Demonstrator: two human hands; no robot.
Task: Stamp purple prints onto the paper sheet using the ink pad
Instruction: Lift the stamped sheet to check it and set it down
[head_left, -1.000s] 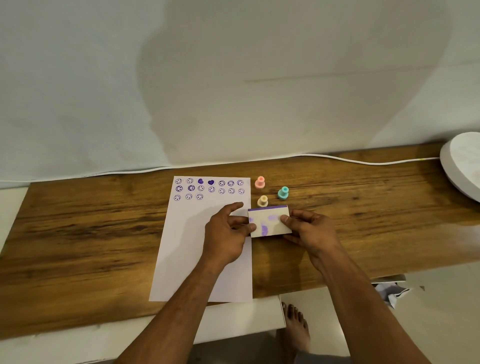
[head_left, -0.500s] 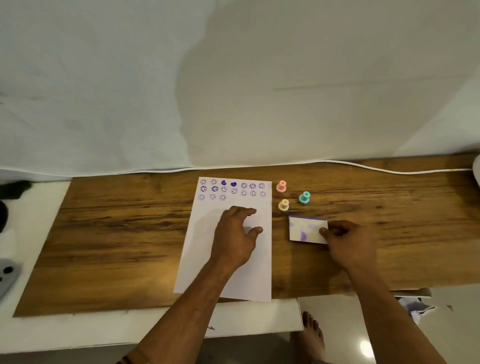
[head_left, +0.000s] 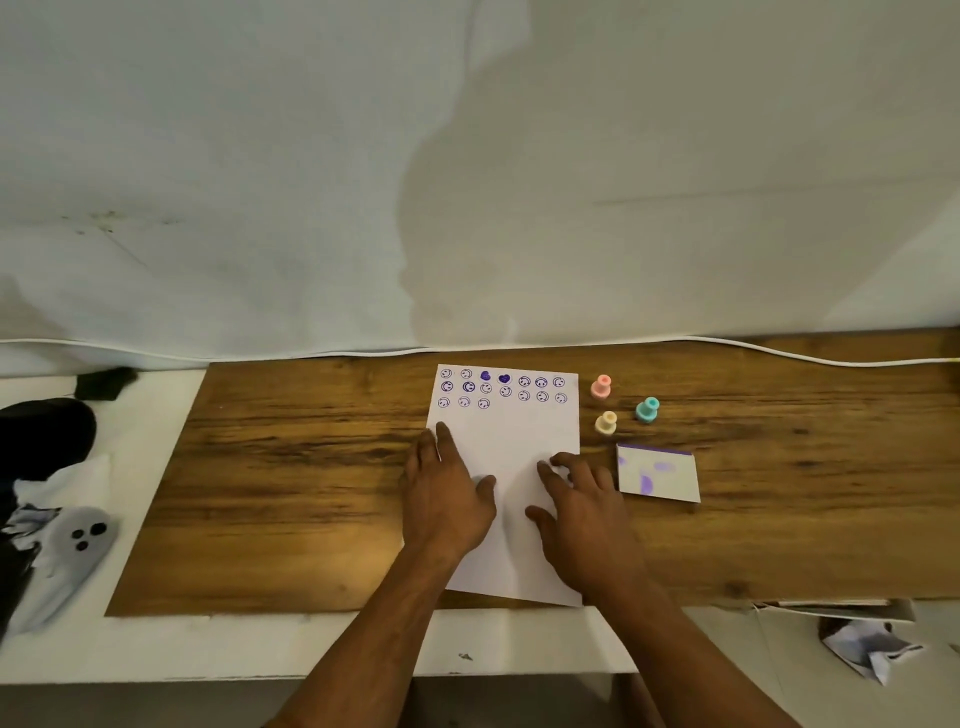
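white paper sheet (head_left: 511, 483) lies on the wooden counter (head_left: 291, 478), purple prints filling its far rows, near part blank; left hand (head_left: 448, 496) and right hand (head_left: 582, 512) both rest flat on it, each grip spread wide and holding nothing, likely to square and pin the sheet. ink pad (head_left: 657, 473) sits just right of the paper, shut as far as i can tell, with pink stamp (head_left: 601, 387), cream stamp (head_left: 605, 422) and teal stamp (head_left: 647, 409) upright just beyond it, within easy reach of the right hand.
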